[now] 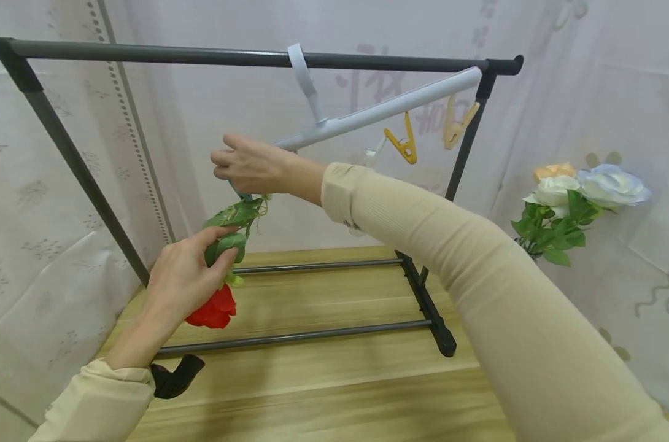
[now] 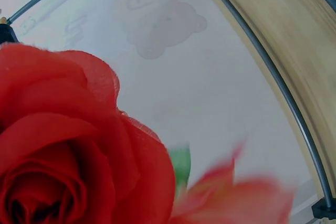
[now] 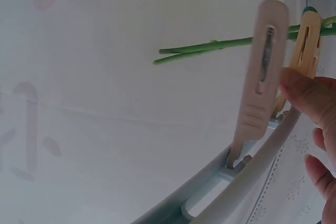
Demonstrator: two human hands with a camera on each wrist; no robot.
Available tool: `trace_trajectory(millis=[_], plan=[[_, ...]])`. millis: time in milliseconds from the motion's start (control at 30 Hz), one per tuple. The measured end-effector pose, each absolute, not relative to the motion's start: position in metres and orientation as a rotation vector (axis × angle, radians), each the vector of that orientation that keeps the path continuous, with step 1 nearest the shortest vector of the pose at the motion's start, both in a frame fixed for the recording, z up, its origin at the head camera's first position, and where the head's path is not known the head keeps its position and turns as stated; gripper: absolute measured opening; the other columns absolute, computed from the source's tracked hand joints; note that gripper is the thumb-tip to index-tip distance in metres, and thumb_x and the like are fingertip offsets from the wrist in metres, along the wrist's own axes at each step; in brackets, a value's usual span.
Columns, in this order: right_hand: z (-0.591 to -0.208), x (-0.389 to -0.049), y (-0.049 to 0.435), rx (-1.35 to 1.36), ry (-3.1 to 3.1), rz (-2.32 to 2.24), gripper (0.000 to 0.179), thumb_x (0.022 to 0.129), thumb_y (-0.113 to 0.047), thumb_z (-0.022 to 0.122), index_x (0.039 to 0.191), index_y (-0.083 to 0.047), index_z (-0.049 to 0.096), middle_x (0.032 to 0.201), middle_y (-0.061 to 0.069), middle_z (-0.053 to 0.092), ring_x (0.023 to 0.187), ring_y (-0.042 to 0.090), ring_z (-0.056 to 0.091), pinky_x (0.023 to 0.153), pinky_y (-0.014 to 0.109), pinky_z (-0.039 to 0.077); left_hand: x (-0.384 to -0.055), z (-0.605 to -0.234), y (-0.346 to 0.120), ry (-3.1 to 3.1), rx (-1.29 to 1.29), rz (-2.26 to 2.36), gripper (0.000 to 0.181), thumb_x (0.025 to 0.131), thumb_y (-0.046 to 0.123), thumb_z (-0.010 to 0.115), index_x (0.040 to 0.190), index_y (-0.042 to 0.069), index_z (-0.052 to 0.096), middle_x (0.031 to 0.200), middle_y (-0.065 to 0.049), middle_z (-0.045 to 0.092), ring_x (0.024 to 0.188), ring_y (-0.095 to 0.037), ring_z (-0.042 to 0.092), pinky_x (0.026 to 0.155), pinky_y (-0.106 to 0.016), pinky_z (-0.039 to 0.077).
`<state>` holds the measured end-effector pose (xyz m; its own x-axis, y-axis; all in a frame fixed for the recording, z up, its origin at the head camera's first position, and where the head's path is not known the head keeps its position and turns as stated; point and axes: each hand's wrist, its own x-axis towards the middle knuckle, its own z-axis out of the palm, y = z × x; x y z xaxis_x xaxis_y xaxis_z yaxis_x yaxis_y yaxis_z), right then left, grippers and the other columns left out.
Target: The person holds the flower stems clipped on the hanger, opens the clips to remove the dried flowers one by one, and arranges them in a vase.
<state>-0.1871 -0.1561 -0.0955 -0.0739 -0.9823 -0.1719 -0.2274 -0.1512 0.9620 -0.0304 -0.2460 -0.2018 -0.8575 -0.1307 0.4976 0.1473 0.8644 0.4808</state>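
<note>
My left hand [image 1: 182, 273] pinches the leafy stem [image 1: 226, 245] of an artificial red rose [image 1: 215, 308], whose bloom hangs downward. The rose [image 2: 58, 145] fills the left side of the left wrist view, beside a blurred reddish petal shape [image 2: 236, 203]. Higher up, my right hand [image 1: 254, 162] is at the left end of a white hanger [image 1: 390, 110]. The right wrist view shows its thumb against a peach clothespin [image 3: 307, 40] on the hanger. Green stems [image 3: 210, 47] cross behind the clothespins; whether one clamps them is unclear. A teal tip [image 1: 240, 191] shows under the right hand.
The hanger hooks over a dark rack's top bar [image 1: 202, 55], tilted with its right end higher. A yellow clothespin [image 1: 405, 147] and a peach one hang at its right. White and orange flowers [image 1: 552, 190] stand at right. Patterned curtains surround the wooden table [image 1: 323, 380].
</note>
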Motion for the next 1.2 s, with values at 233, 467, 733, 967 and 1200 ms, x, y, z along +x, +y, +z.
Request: trace_trajectory(millis=[233, 467, 733, 967, 1200], plan=[[-0.092, -0.184, -0.157, 1.496, -1.388, -1.339, 0.029, 0.101, -0.012, 0.039, 0.101, -0.008, 0.068, 0.103, 0.004, 0.061, 0.084, 0.021, 0.03, 0.072, 0.033, 0.02, -0.034, -0.198, -0.247, -2.687, -0.006, -0.682, 0.032, 0.091, 0.017, 0.058, 0.122, 0.01, 0.061, 0.045, 0.002, 0.033, 0.039, -0.012, 0.028, 0.037, -0.024, 0.023], [-0.09, -0.187, -0.157, 1.542, -1.426, -1.289, 0.03, 0.102, -0.011, 0.037, 0.105, -0.005, 0.066, 0.107, 0.006, 0.06, 0.088, 0.021, 0.037, 0.074, 0.031, 0.028, -0.035, -0.202, -0.249, -2.721, -0.032, -0.705, 0.032, 0.091, 0.019, 0.058, 0.123, 0.01, 0.061, 0.042, 0.002, 0.036, 0.037, -0.011, 0.027, 0.037, -0.024, 0.024], [-0.095, -0.19, -0.144, 1.54, -1.437, -1.159, 0.023, 0.1, -0.014, 0.044, 0.114, -0.012, 0.063, 0.121, 0.006, 0.052, 0.105, 0.022, 0.044, 0.082, 0.032, 0.037, -0.035, -0.208, -0.251, -2.689, -0.043, -0.704, 0.032, 0.091, 0.02, 0.06, 0.121, 0.009, 0.062, 0.042, 0.003, 0.037, 0.037, -0.011, 0.029, 0.037, -0.025, 0.025], [-0.132, -0.182, -0.115, 1.74, -1.747, -0.746, 0.022, 0.098, -0.019, 0.049, 0.118, -0.014, 0.057, 0.116, 0.003, 0.056, 0.101, 0.021, 0.051, 0.08, 0.029, 0.043, -0.034, -0.208, -0.254, -2.655, -0.049, -0.742, 0.032, 0.091, 0.021, 0.062, 0.121, 0.008, 0.062, 0.046, 0.002, 0.045, 0.036, -0.012, 0.03, 0.037, -0.024, 0.024], [-0.192, -0.175, -0.08, 1.907, -1.898, -0.113, 0.021, 0.087, -0.027, 0.065, 0.101, -0.011, 0.063, 0.094, -0.001, 0.062, 0.085, 0.013, 0.058, 0.077, 0.019, 0.048, -0.031, -0.209, -0.25, -2.685, -0.1, -0.907, 0.033, 0.088, 0.027, 0.067, 0.115, 0.008, 0.065, 0.055, 0.004, 0.056, 0.043, -0.008, 0.031, 0.042, -0.026, 0.027]])
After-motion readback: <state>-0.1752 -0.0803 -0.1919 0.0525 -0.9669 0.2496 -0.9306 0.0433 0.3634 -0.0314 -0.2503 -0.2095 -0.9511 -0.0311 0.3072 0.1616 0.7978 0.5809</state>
